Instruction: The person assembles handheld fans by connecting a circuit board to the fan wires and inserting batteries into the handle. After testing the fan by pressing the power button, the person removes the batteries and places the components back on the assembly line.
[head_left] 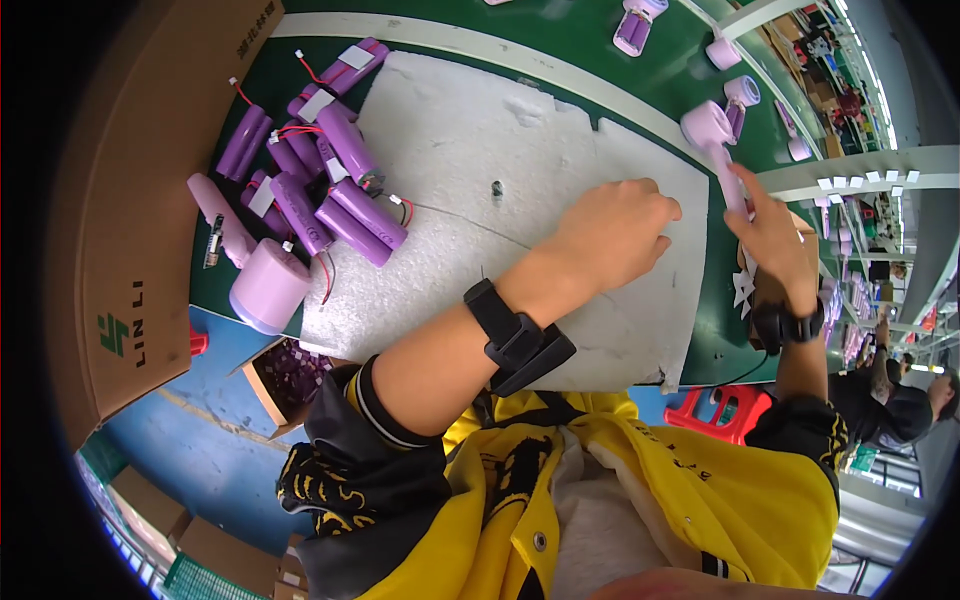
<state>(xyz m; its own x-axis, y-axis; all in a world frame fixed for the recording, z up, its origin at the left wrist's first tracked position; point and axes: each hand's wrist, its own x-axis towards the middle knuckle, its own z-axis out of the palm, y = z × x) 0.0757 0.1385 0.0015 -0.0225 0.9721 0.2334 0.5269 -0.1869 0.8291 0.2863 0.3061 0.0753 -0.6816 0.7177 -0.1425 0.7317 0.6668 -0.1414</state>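
My right hand (775, 235) is at the right edge of the foam sheet, its thumb and fingers closed round the handle of a pink handheld fan (708, 127). The fan's round head points away from me, over the green belt. Over the right part of the white foam sheet (450, 130) is my left hand (620, 235). Its fingers are loosely bent, the thumb stands apart from them, and nothing shows in it. Several purple battery packs (360, 222) with red and black wires lie heaped at the left of the sheet.
Beside the batteries are a pink round housing (270, 285) and a pink handle shell (222, 218). A tall cardboard box (150, 220) borders the left side. More fan parts (635, 28) rest on the green belt beyond. A red stool (720, 412) stands below the table; another person (895, 395) is far right.
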